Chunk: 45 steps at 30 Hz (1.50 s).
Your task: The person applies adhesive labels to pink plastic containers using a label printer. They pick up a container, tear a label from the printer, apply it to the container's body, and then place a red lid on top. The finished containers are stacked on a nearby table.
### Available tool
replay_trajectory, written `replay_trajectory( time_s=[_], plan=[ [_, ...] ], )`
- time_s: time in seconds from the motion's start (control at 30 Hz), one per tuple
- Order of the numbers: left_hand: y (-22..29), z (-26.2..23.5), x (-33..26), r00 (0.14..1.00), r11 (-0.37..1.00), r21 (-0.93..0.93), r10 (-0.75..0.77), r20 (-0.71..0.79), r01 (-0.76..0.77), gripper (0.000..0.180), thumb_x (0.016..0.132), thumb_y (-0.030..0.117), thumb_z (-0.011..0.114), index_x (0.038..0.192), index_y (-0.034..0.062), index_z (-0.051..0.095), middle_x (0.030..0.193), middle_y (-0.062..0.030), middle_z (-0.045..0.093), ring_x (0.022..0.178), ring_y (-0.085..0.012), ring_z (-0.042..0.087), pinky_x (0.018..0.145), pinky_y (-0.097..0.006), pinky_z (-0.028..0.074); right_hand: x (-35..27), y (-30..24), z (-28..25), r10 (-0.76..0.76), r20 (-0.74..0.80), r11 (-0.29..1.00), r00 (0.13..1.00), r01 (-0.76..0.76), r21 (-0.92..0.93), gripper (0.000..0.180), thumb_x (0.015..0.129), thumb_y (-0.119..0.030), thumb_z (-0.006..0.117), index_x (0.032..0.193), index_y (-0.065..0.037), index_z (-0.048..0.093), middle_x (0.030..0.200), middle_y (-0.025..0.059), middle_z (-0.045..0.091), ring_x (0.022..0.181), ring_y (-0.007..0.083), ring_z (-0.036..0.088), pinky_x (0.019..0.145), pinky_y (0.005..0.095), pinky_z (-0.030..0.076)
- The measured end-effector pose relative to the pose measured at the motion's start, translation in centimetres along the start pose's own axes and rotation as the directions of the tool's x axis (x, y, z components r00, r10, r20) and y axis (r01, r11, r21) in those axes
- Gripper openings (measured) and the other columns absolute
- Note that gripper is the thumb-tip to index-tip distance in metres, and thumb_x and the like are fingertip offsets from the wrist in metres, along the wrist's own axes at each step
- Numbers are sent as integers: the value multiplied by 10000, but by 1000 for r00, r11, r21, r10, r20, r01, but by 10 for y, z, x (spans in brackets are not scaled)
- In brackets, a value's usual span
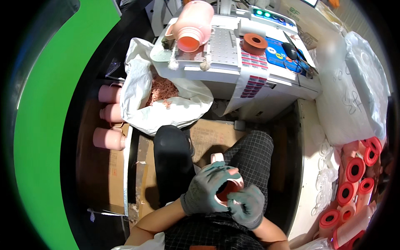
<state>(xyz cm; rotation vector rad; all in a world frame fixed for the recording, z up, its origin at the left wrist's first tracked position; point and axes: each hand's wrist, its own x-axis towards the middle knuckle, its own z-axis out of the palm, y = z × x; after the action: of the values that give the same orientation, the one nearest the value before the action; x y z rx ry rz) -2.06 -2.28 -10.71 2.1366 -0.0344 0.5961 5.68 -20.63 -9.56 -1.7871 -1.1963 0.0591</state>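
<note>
Cardboard covers the floor (208, 137) at frame centre, below a white machine (233, 62). At lower centre, the gloved left hand (204, 189) wraps its fingers around a pink cup (227, 189) (red inside), while the right hand (248, 204) pinches its rim, over the lap.

You have a pale pink plastic mug (227, 187) over your lap, tipped so that its open mouth faces up toward you and shows a darker red-orange inside. Its pink handle sticks out at the far side, pointing away from your body, and the rim nearest you shows as a light pink curve. Much of its wall is hidden under grey gloves, so you cannot tell its full shape or whether anything sits inside it.
</note>
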Motion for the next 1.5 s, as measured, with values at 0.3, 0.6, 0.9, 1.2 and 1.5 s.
replay_trajectory(
  time_s=[0.3, 0.6, 0.9, 1.2, 1.5],
  plan=[
    [5, -2, -21, 1000, 995, 95, 25, -3, -25, 716, 668, 249, 944, 1289, 103, 618, 1295, -132, 665, 1233, -343, 639, 1077, -516, 507, 148, 68, 10, -121, -364, 990, 923, 140, 26, 495, 997, -293, 646, 1394, -11, 553, 1325, 206, 574, 1211, 333, 557, 1043, 421, 473],
    [-25, 1, -18, 998, 998, 21, -54, 15, 54, 849, 632, 262, 938, 1338, 12, 538, 1289, -169, 591, 1174, -374, 626, 989, -472, 537, 63, 101, -3, 89, -411, 996, 907, -86, 25, 181, 926, -170, 758, 1058, -48, 736, 1180, 175, 687, 1075, 331, 681, 935, 415, 556],
    [-31, 13, -10, 972, 942, -247, -203, 120, 228, 880, 687, 204, 839, 1457, -11, 471, 1394, -142, 549, 1320, -301, 543, 1141, -448, 431, -258, 109, -187, 269, -960, 139, 73, -990, -36, 323, 926, -264, 733, 1142, -34, 664, 1134, 154, 639, 829, 282, 674, 780, 400, 542],
    [-39, 12, -2, 983, 994, 11, -110, 147, 109, 1143, 635, 298, 1018, 1509, 55, 322, 1431, -126, 483, 1284, -236, 549, 1064, -399, 486, -177, 135, -123, 421, -871, 689, 252, -714, 127, 128, 1041, -119, 641, 1074, 4, 651, 959, 70, 673, 877, 147, 614, 821, 293, 523],
    [-16, -8, 4, 974, 888, 403, 212, 73, -224, 511, 730, 400, 914, 1112, 157, 675, 1214, -79, 651, 1105, -350, 670, 866, -440, 617, 55, 30, -27, -238, 143, 914, 961, 271, -301, 217, 832, -214, 746, 1000, -79, 724, 1091, 85, 665, 978, 273, 661, 847, 413, 556]
  ],
)
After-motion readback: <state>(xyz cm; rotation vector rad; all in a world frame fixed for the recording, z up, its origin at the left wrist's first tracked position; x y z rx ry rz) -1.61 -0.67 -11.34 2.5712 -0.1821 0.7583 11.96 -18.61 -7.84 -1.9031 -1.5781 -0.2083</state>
